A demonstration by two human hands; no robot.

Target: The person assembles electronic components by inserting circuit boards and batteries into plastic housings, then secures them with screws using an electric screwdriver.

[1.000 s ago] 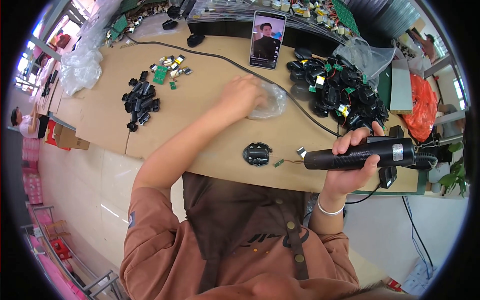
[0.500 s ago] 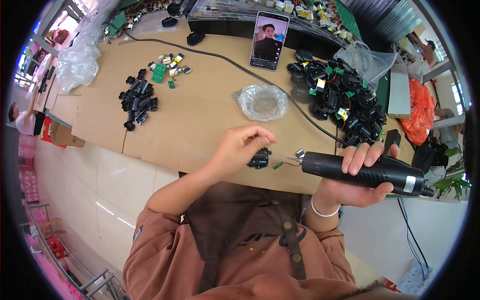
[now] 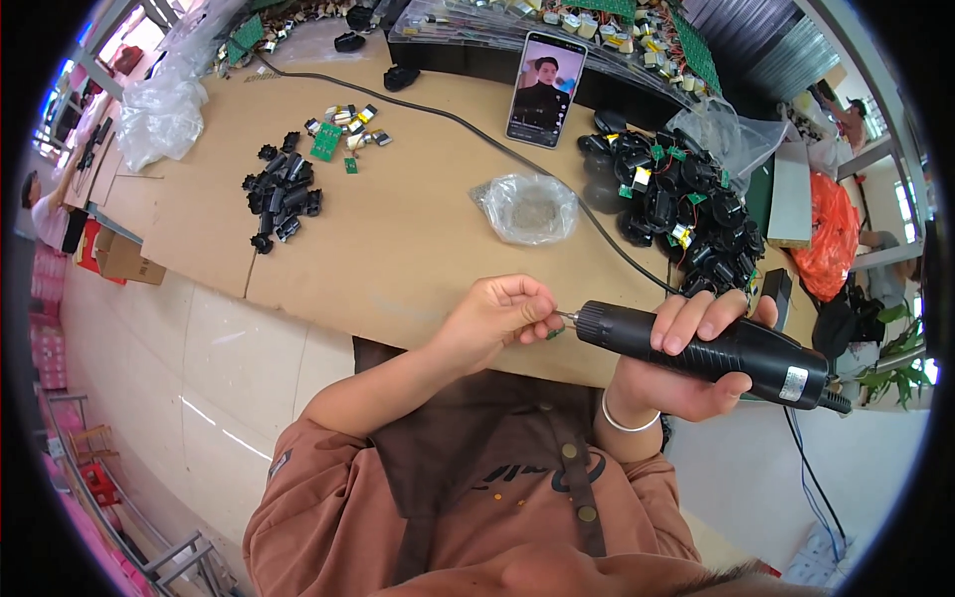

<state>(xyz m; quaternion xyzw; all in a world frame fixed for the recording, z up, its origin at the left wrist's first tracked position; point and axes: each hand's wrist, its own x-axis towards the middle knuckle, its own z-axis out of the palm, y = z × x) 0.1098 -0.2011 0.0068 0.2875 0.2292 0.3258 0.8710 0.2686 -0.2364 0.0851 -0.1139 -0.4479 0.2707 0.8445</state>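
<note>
My right hand (image 3: 686, 348) is wrapped round a black electric screwdriver (image 3: 721, 353), held nearly level with its bit toward the left. At the bit's tip, the fingers of my left hand (image 3: 512, 313) are closed in a pinch. Whatever lies between thumb and fingertips is too small to make out. A bit of a small green circuit board (image 3: 555, 333) shows just beneath those fingertips. Beyond my hands sits a clear plastic bag (image 3: 527, 209) with tiny grey pieces in it, probably screws.
Black plastic parts (image 3: 279, 199) lie at the left, near green boards (image 3: 325, 141) and small batteries. A heap of black housings (image 3: 686, 199) with wires fills the right. A phone (image 3: 545, 90) stands at the back; a black cable (image 3: 448, 114) crosses the cardboard-covered table (image 3: 388, 239).
My left hand has come down and right to the bit's tip. The screwdriver has shifted slightly left. The black part near my left hand is now hidden from view.
</note>
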